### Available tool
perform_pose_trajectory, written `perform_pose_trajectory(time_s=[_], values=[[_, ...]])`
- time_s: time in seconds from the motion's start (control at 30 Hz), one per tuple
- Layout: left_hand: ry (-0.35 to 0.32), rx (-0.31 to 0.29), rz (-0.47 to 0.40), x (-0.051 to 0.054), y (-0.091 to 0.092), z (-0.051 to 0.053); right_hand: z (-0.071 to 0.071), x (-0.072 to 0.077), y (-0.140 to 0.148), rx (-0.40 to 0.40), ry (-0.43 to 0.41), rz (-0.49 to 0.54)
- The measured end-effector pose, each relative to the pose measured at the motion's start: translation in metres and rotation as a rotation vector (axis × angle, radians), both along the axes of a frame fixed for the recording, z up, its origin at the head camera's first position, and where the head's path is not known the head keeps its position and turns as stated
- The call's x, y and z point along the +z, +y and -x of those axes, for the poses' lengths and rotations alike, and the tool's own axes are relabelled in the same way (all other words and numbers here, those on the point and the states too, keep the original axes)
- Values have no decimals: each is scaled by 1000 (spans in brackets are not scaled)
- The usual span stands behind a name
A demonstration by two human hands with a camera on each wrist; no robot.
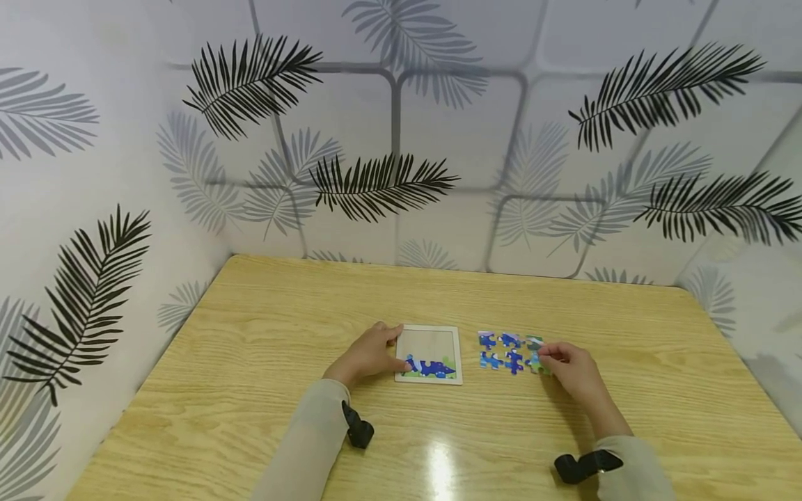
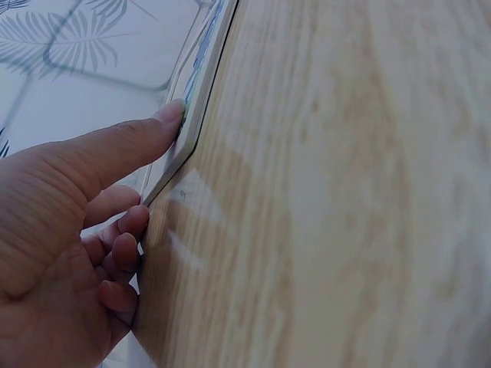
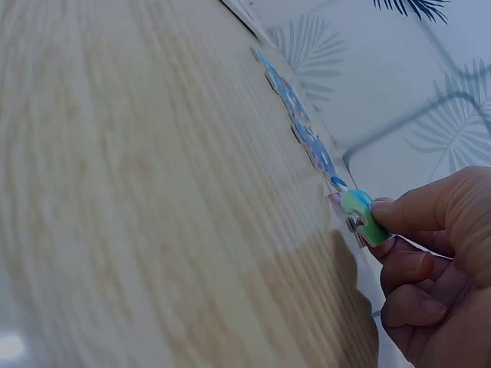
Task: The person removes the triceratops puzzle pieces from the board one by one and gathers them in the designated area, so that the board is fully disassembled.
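A square wooden puzzle tray [image 1: 429,327] lies on the table, its bottom row filled with blue and green pieces [image 1: 432,369]. My left hand [image 1: 370,353] holds the tray's left side, thumb on the lower left corner and a finger at the upper left; the left wrist view shows the hand [image 2: 69,222] at the tray's edge [image 2: 189,134]. Right of the tray, loose blue pieces [image 1: 514,360] lie in two rows. My right hand [image 1: 575,372] pinches a green and light-blue piece [image 3: 367,218] between thumb and fingers [image 3: 383,205], tilted up at the right end of the rows.
The wooden table [image 1: 282,313] extends around the tray and pieces. A pale wall covering with dark leaf prints [image 1: 382,184] rises behind the table's far edge. Black straps with dark devices sit on both wrists [image 1: 358,426].
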State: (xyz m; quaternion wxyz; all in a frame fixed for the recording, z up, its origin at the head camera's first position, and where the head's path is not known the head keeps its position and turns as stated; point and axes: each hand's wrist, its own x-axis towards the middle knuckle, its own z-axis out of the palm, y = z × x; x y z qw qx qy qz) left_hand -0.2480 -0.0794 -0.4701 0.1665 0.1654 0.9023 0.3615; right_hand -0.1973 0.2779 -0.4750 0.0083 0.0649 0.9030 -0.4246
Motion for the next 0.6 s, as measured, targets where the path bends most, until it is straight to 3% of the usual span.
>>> perform_pose_trajectory(time_s=[0.6], values=[[1,-6,11,-4,-1,3,1,-4,0,-27,10,-44]])
